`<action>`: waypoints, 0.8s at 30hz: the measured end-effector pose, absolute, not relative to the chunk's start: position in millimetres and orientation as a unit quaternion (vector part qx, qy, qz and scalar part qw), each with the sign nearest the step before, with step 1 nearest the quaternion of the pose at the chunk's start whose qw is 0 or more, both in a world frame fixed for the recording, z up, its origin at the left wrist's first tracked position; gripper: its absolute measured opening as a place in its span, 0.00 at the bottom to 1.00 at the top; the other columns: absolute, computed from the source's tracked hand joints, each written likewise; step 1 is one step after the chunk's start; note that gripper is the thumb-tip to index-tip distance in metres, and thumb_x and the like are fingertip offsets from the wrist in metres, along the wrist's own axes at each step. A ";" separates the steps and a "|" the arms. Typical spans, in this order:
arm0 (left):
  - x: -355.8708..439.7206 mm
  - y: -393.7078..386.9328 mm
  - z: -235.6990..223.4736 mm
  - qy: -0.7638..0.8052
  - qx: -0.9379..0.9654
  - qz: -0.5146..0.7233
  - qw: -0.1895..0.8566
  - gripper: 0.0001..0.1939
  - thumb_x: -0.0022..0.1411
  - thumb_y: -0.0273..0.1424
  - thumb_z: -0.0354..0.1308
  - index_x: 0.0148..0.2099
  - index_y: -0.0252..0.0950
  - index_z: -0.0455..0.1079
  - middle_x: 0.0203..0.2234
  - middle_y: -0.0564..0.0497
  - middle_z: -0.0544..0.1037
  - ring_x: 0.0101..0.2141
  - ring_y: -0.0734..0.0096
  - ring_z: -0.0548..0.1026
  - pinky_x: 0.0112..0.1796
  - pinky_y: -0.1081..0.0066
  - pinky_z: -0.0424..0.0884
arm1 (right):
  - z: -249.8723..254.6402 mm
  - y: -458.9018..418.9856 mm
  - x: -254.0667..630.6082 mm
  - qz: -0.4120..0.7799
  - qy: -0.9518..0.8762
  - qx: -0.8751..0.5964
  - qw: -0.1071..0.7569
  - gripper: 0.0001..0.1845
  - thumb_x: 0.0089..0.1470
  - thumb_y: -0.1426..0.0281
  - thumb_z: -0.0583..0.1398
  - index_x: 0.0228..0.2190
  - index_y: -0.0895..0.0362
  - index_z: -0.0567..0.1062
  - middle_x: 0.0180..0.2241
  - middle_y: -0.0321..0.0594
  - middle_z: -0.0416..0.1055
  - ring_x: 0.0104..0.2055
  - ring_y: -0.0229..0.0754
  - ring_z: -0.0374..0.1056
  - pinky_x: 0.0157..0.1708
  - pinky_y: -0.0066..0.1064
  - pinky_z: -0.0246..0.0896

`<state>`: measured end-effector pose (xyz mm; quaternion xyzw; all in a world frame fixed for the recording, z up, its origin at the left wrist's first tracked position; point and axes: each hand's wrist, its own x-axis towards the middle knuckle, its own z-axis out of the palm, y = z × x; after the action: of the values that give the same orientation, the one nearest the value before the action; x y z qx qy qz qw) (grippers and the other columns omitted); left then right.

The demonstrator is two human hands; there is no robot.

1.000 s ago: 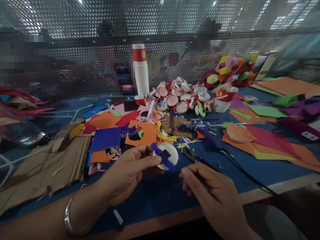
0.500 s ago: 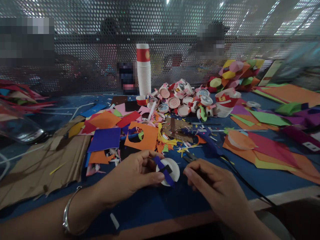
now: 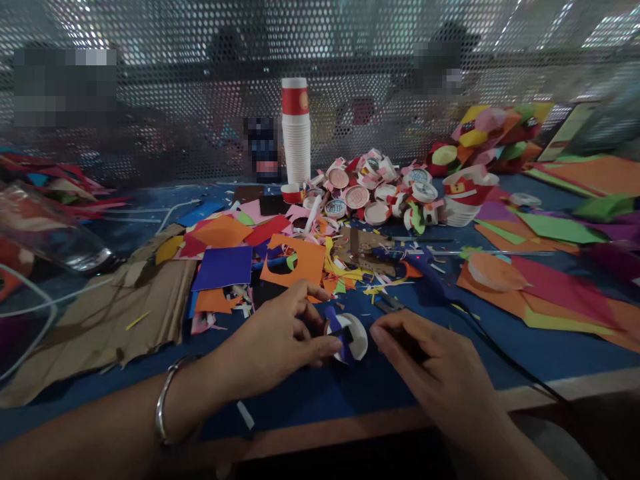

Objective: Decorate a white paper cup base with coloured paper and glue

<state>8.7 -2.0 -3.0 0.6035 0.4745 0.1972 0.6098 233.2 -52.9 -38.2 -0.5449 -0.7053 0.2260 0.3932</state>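
My left hand pinches a small white paper-cup base between thumb and fingers, just above the blue table. A blue paper strip and a small black piece lie across the base, partly hidden by my thumb. To the right of it, apart from the base, is my right hand, its thumb and forefinger pressed together. What they hold, if anything, I cannot make out. Just beyond those fingertips lies a dark metal tool, its far side showing and its near end close to the hand.
A blue glue gun lies right of centre, its black cable running to the front edge. Behind are cut cup bases and stacked paper cups. Corrugated cardboard and a clear jar sit left; coloured sheets lie right.
The cup base has tilted in my left hand and now appears narrower. The whole view has shifted a little, so most things sit further right. My right hand stays pinched beside it.
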 end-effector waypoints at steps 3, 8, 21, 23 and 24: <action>5.0 -1.6 0.7 0.496 0.676 0.175 0.515 0.26 0.60 0.42 0.67 0.56 0.42 0.63 0.34 0.55 0.75 0.24 0.70 0.78 0.25 0.70 0.73 | -39.9 -53.6 234.6 0.215 -0.704 -0.554 0.389 0.11 0.66 0.63 0.58 0.32 0.52 0.77 0.25 0.31 0.73 0.25 0.37 0.68 0.27 0.28 0.59; -6.0 11.5 17.8 0.509 0.782 0.184 0.309 0.14 0.63 0.39 0.64 0.48 0.41 0.71 0.32 0.53 0.79 0.29 0.67 0.77 0.28 0.69 0.70 | -37.4 -54.8 234.2 0.222 -0.693 -0.565 0.389 0.12 0.66 0.62 0.58 0.32 0.52 0.76 0.25 0.31 0.72 0.26 0.37 0.67 0.28 0.28 0.58; -40.8 61.7 0.7 0.505 0.838 0.170 0.119 0.12 0.60 0.38 0.65 0.44 0.38 0.77 0.40 0.46 0.80 0.41 0.57 0.77 0.42 0.61 0.72 | -40.7 -52.6 241.2 0.217 -0.711 -0.555 0.372 0.13 0.66 0.61 0.57 0.32 0.53 0.76 0.24 0.33 0.72 0.24 0.36 0.68 0.24 0.26 0.59; -35.9 57.7 -3.5 0.494 0.844 0.168 0.122 0.09 0.60 0.35 0.65 0.42 0.38 0.77 0.39 0.47 0.80 0.40 0.58 0.77 0.42 0.61 0.72 | -41.2 -53.0 241.5 0.218 -0.711 -0.556 0.370 0.13 0.66 0.61 0.57 0.32 0.52 0.76 0.24 0.32 0.72 0.24 0.36 0.67 0.24 0.26 0.59; -32.8 55.5 -5.3 0.490 0.846 0.169 0.123 0.08 0.60 0.34 0.65 0.41 0.37 0.76 0.38 0.47 0.80 0.39 0.59 0.77 0.41 0.62 0.72 | -41.3 -53.3 241.5 0.218 -0.712 -0.556 0.369 0.13 0.66 0.61 0.57 0.32 0.52 0.76 0.24 0.32 0.72 0.24 0.36 0.67 0.24 0.27 0.59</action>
<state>-32.8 55.5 -5.3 0.8464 0.4900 0.1687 0.1230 241.5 -53.3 -41.3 -0.5556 -0.7124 0.2179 0.3691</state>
